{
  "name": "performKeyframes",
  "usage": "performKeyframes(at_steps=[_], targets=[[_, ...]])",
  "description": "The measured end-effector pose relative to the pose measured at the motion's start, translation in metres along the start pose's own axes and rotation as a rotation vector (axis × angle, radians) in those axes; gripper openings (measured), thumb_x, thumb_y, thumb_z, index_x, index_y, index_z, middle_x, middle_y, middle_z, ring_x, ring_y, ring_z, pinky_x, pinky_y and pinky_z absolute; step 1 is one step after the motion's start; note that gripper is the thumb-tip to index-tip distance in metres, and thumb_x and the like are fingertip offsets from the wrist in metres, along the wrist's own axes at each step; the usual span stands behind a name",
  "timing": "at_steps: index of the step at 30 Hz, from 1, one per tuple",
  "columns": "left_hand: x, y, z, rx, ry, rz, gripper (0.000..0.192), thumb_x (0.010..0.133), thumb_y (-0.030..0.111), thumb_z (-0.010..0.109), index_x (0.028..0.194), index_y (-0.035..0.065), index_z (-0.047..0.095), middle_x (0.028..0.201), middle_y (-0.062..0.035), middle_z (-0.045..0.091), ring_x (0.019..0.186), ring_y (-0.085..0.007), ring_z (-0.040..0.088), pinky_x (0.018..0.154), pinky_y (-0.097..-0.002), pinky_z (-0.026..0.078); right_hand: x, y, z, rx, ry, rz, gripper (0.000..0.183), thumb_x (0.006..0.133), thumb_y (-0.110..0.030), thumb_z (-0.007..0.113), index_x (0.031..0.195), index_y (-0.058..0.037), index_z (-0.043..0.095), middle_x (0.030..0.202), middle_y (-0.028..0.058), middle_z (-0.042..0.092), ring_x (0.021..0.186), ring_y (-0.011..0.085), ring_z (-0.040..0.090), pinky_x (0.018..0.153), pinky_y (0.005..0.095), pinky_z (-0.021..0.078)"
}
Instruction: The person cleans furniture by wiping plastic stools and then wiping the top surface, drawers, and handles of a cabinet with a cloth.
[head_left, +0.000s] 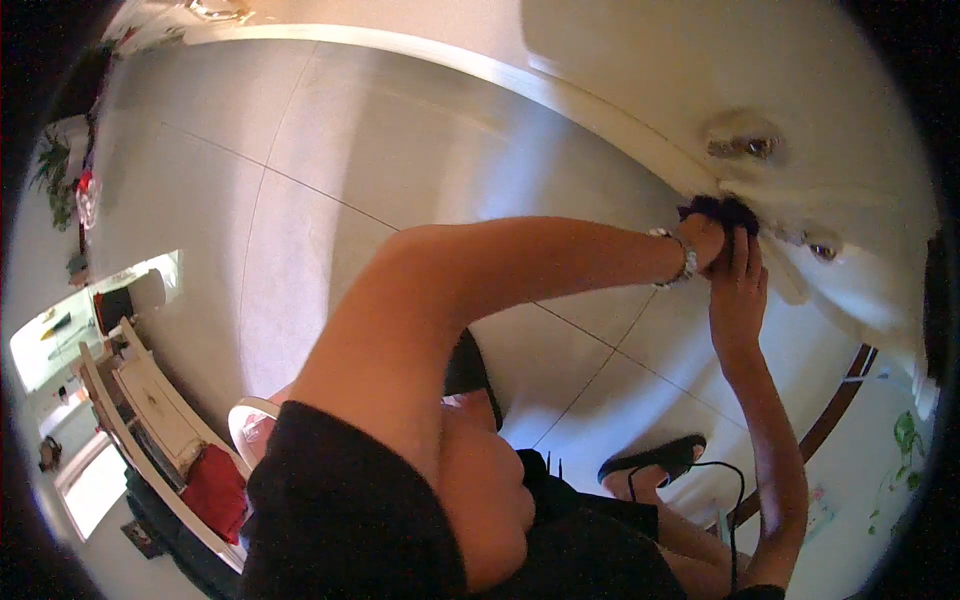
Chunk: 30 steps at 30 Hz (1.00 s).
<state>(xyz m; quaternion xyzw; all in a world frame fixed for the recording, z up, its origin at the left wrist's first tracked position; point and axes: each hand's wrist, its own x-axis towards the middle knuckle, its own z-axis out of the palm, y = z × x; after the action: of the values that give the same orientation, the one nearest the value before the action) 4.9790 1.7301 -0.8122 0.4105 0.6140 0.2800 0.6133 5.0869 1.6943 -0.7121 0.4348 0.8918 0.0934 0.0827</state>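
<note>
Both my hands meet at the upper right, at a bunched dark cloth (729, 213) near the pale door or cupboard front. My left hand (703, 238), with a beaded bracelet (686, 259) at its wrist, reaches across and is on the cloth. Below it, my right hand (739, 289) has its fingers raised against the cloth's lower edge. The fingertips of the left hand are hidden by the cloth. A metal handle (750, 147) is above the cloth, and a second metal handle (823, 251) is to its right, both on pale surfaces.
Large pale floor tiles (420, 150) stretch to a white skirting board (360, 36). A black sandal (652, 457) is on my foot. A black cable (739, 480) hangs by my right arm. At left are a wooden-framed seat (161, 379), a red cushion (215, 491) and a plant (56, 176).
</note>
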Motion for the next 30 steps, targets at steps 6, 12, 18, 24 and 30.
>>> performKeyframes(at_steps=[6, 12, 18, 24, 30], targets=[[-0.009, 0.046, -0.055, -0.143, 0.147, 0.044, 0.027, 0.090, 0.021, 0.050, 0.090, 0.0004, 0.068, 0.092, -0.0237, 0.067, 0.085, -0.0338, 0.068, 0.072, -0.0448, 0.054, 0.038, -0.015, 0.002, 0.171, 0.075, 0.040, 0.052, 0.083, -0.012, 0.063, 0.133, -0.0026, 0.051, 0.146, 0.0150, 0.035, 0.125, 0.0395, 0.044, 0.099, 0.0460, 0.0466], [-0.048, 0.039, -0.193, 0.271, 0.372, 0.122, 0.047, 0.095, 0.031, 0.038, 0.098, -0.0093, 0.062, 0.101, -0.0285, 0.066, 0.096, -0.0417, 0.064, 0.082, -0.0511, 0.048, 0.149, -0.104, -0.029, 0.389, 0.188, -0.089, 0.051, 0.085, -0.005, 0.060, 0.135, -0.0012, 0.047, 0.145, 0.0152, 0.036, 0.124, 0.0368, 0.046, 0.098, 0.0442, 0.0492], [-0.035, 0.022, -0.291, -0.323, 0.702, -0.047, 0.045, 0.096, 0.034, 0.038, 0.100, -0.0022, 0.064, 0.104, -0.0217, 0.068, 0.095, -0.0342, 0.066, 0.072, -0.0450, 0.051, 0.227, -0.169, -0.052, 0.453, 0.234, -0.301, 0.058, 0.078, 0.009, 0.058, 0.134, -0.0012, 0.047, 0.144, 0.0162, 0.037, 0.118, 0.0371, 0.049, 0.095, 0.0442, 0.0492], [-0.038, 0.000, -0.326, -0.929, 0.518, 0.012, 0.045, 0.091, 0.044, 0.046, 0.115, 0.0083, 0.060, 0.105, -0.0130, 0.067, 0.092, -0.0271, 0.065, 0.074, -0.0487, 0.054, 0.264, -0.187, -0.068, 0.552, 0.265, -0.413, 0.054, 0.077, 0.005, 0.063, 0.128, 0.0011, 0.045, 0.132, 0.0209, 0.045, 0.113, 0.0391, 0.052, 0.091, 0.0436, 0.0517], [-0.067, -0.031, -0.329, -1.036, 0.202, 0.017, 0.063, 0.084, 0.059, 0.054, 0.131, 0.0172, 0.052, 0.126, -0.0084, 0.058, 0.102, -0.0271, 0.061, 0.087, -0.0523, 0.050, 0.259, -0.199, -0.105, 0.858, 0.029, -0.090, 0.053, 0.071, -0.005, 0.072, 0.118, -0.0024, 0.048, 0.120, 0.0212, 0.051, 0.109, 0.0395, 0.055, 0.093, 0.0457, 0.0476]])
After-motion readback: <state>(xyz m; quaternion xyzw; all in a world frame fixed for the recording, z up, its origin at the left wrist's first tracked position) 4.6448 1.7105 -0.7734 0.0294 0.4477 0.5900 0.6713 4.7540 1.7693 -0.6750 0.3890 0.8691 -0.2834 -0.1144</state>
